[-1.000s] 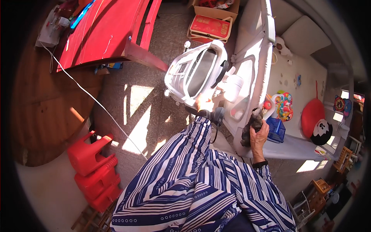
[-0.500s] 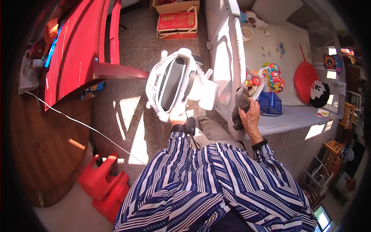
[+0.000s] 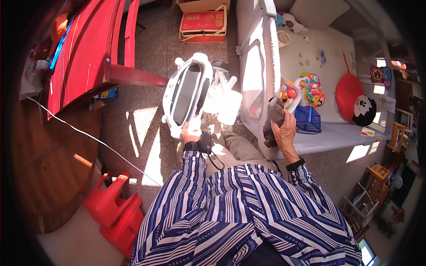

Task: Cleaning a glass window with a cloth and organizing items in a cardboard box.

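My left hand (image 3: 191,129) is closed round the near end of a white plastic frame with a long grey panel (image 3: 187,91) set into it. The frame is tilted, and beside it on the right is a white wheeled part (image 3: 229,106), washed out by sunlight, so I cannot tell its exact kind. In my right hand (image 3: 286,135) a bunched dark grey cloth (image 3: 274,119) is gripped, held over the rim of a grey playpen (image 3: 306,144).
Inside the playpen lie a blue basket (image 3: 308,119), a colourful toy (image 3: 312,90) and a red cushion (image 3: 348,93). To the left stand a red bench (image 3: 84,57), a round wooden table (image 3: 57,164) and red plastic stools (image 3: 113,204). A white cable (image 3: 95,137) runs across the floor.
My left hand and the white frame have shifted to the left, and the frame has turned a little. My right hand, still holding the cloth, has barely moved.
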Motion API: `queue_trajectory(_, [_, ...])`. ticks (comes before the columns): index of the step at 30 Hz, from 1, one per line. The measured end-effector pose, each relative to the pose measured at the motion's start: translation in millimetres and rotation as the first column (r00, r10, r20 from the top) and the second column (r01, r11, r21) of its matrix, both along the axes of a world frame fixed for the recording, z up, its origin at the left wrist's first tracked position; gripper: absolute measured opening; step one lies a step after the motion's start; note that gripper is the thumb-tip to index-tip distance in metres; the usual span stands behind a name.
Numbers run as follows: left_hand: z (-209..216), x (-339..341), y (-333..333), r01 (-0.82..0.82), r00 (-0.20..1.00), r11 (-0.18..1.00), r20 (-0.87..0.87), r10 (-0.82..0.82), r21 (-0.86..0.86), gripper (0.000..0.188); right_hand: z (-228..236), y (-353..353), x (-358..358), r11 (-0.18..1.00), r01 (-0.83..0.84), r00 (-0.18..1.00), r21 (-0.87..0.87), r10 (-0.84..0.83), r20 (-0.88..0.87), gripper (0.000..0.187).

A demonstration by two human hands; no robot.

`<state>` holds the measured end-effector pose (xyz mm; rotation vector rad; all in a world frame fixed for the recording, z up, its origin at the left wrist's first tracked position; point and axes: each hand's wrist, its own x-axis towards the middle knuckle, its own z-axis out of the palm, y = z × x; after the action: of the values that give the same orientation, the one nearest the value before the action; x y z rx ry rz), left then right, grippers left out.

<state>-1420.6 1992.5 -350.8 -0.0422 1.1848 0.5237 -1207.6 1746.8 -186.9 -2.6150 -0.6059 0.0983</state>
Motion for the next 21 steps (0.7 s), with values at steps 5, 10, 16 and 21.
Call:
queue_trajectory(5, [-44,-3,15,-0.071,0.997,0.996,0.031,0.072,-0.059,0.031,8,6,-4,0.999,-0.039,0.999,0.007,0.039,-0.004,0.053])
queue_trajectory(10, [-71,-2,17,-0.174,0.983,0.973,0.037,0.182,-0.154,0.029,-1,7,-1,0.998,-0.062,0.998,0.000,0.062,0.013,0.052])
queue_trajectory(16, [8,24,10,0.117,0.992,0.991,-0.036,-0.119,-0.067,0.030,-3,-8,5,0.999,0.013,0.999,-0.045,-0.012,0.039,0.050])
queue_trajectory(21, [57,-13,13,0.372,0.928,0.918,-0.090,-0.363,0.137,0.031,-1,4,2,0.998,-0.057,0.996,-0.031,0.060,0.071,0.048])
